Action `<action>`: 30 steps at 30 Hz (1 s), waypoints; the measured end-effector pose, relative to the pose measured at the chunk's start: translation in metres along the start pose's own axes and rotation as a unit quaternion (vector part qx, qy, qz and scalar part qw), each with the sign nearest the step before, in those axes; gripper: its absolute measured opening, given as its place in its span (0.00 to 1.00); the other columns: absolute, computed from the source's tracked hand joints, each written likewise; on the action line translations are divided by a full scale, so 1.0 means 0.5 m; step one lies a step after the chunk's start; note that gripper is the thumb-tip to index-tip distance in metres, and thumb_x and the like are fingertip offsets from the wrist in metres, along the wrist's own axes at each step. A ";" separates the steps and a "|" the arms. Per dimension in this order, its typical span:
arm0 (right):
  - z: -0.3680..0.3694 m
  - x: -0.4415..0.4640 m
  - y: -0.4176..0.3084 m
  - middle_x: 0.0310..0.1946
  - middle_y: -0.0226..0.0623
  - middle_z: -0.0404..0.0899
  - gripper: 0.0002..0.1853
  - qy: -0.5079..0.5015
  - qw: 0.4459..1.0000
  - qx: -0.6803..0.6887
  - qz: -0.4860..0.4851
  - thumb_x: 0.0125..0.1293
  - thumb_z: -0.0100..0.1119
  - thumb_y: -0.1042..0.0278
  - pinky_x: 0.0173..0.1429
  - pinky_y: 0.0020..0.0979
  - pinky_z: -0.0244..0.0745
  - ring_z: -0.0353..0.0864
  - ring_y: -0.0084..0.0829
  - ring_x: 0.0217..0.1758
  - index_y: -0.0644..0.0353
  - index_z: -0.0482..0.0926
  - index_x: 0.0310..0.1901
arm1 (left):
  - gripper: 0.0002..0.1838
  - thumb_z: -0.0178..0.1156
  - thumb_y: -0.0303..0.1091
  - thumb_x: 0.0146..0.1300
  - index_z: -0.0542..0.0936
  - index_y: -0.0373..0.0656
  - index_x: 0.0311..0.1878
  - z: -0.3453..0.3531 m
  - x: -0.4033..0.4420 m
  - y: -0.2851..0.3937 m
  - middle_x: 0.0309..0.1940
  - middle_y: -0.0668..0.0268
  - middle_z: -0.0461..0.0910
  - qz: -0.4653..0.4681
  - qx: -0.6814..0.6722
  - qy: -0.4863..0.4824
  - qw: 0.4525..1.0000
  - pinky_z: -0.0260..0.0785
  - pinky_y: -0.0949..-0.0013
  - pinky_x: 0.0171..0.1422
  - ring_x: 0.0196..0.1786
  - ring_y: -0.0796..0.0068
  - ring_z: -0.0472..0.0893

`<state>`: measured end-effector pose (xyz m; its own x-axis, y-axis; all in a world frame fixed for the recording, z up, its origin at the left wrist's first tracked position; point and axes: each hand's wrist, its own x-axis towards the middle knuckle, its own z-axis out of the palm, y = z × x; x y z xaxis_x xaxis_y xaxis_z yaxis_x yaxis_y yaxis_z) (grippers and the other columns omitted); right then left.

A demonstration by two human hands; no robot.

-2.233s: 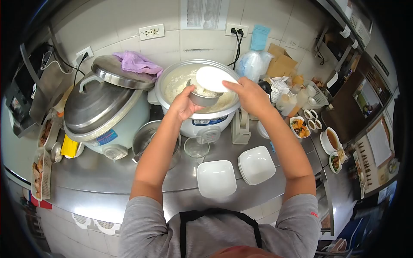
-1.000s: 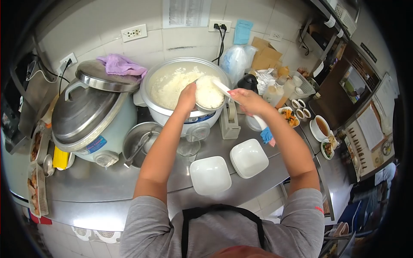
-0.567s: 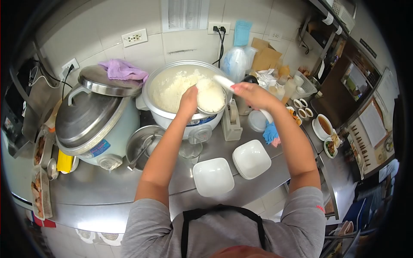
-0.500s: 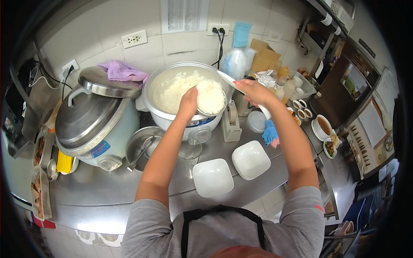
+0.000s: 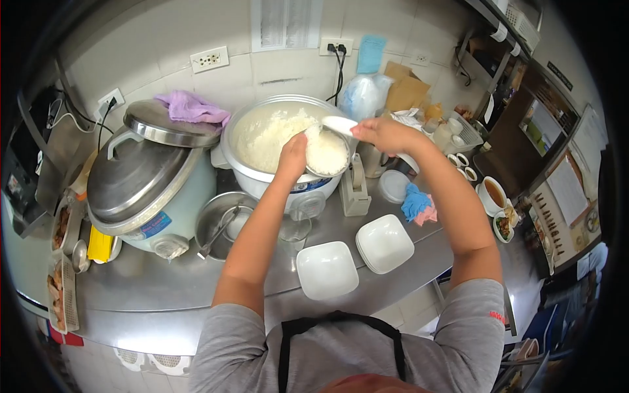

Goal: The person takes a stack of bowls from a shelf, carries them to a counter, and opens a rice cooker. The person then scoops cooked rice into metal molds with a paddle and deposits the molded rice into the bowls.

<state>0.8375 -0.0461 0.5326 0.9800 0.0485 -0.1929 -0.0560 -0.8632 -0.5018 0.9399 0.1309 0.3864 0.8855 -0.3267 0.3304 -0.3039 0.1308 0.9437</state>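
My left hand [image 5: 294,157] grips a small bowl [image 5: 320,174] heaped with white rice [image 5: 327,154], over the front right rim of an open rice cooker [image 5: 230,141]. More rice [image 5: 275,134] lies inside the cooker. In my right hand [image 5: 388,136] is a white rice paddle [image 5: 339,125], its blade touching or just above the top of the heap in the bowl. The fingers of my left hand are partly hidden behind the bowl. Nearer to me, a white square bowl [image 5: 327,270] stands beside a stack of similar bowls [image 5: 385,243].
A second cooker [image 5: 134,180] stands left, with a loose lid [image 5: 171,131] and purple cloth [image 5: 192,108] on top. A metal pot [image 5: 208,226], a clear glass [image 5: 295,230], a tape dispenser [image 5: 354,196] and blue and pink cloths [image 5: 416,203] surround the work area.
The paddle has swung from upright and right of the bowl to nearly flat over the rice. My right hand has moved slightly with it; the left still holds the bowl at the cooker's rim.
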 end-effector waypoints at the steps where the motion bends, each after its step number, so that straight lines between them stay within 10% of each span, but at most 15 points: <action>1: -0.010 0.005 -0.014 0.27 0.37 0.74 0.25 0.018 1.000 -0.001 0.008 0.59 0.46 0.47 0.18 0.27 0.66 0.68 0.25 0.16 0.62 0.72 0.47 | 0.22 0.39 0.40 0.63 0.68 0.31 0.52 0.003 -0.001 0.003 0.45 0.56 0.73 -0.011 -0.006 0.000 1.000 0.61 0.72 0.52 0.46 0.71 0.72; 6: 0.033 0.037 -0.052 0.28 0.38 0.75 0.24 -0.017 0.999 -0.035 0.002 0.59 0.47 0.47 0.24 0.29 0.69 0.70 0.28 0.20 0.61 0.74 0.45 | 0.22 0.38 0.40 0.63 0.70 0.31 0.50 0.006 -0.007 0.010 0.45 0.54 0.73 -0.004 -0.005 0.026 1.000 0.60 0.70 0.54 0.48 0.67 0.72; 11: 0.060 0.018 -0.034 0.44 0.48 0.75 0.24 -0.005 0.991 -0.130 -0.034 0.58 0.50 0.50 0.53 0.30 0.65 0.74 0.40 0.48 0.59 0.72 0.49 | 0.22 0.37 0.40 0.64 0.70 0.32 0.50 0.007 -0.012 0.005 0.45 0.54 0.73 0.050 0.012 0.001 0.999 0.59 0.70 0.54 0.48 0.66 0.71; 17: 0.108 0.034 0.006 0.41 0.46 0.76 0.25 0.065 0.994 -0.065 -0.052 0.57 0.50 0.48 0.50 0.32 0.66 0.75 0.39 0.46 0.61 0.72 0.48 | 0.21 0.39 0.40 0.63 0.71 0.31 0.47 0.007 0.005 -0.001 0.43 0.52 0.74 -0.109 -0.060 0.020 0.992 0.60 0.69 0.51 0.46 0.65 0.72; 20: 0.086 0.020 0.016 0.41 0.47 0.75 0.23 0.057 0.993 -0.010 -0.103 0.59 0.49 0.50 0.50 0.31 0.67 0.75 0.40 0.44 0.59 0.72 0.49 | 0.21 0.37 0.44 0.63 0.69 0.40 0.50 -0.002 0.020 -0.022 0.39 0.59 0.73 -0.127 -0.019 -0.006 0.992 0.71 0.66 0.34 0.37 0.70 0.76; 30: 0.138 -0.008 0.009 0.42 0.46 0.75 0.23 0.095 0.988 -0.110 -0.045 0.57 0.49 0.48 0.50 0.35 0.67 0.74 0.40 0.46 0.52 0.72 0.50 | 0.20 0.36 0.45 0.64 0.69 0.41 0.47 0.002 0.005 0.024 0.38 0.60 0.73 -0.193 -0.020 -0.009 0.981 0.71 0.65 0.34 0.37 0.70 0.76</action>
<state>0.8199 -0.0154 0.4728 0.9985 0.0525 0.0163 0.0550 -0.9491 -0.3102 0.9379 0.1309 0.3987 0.9254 -0.3755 -0.0512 0.0677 0.0309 0.9972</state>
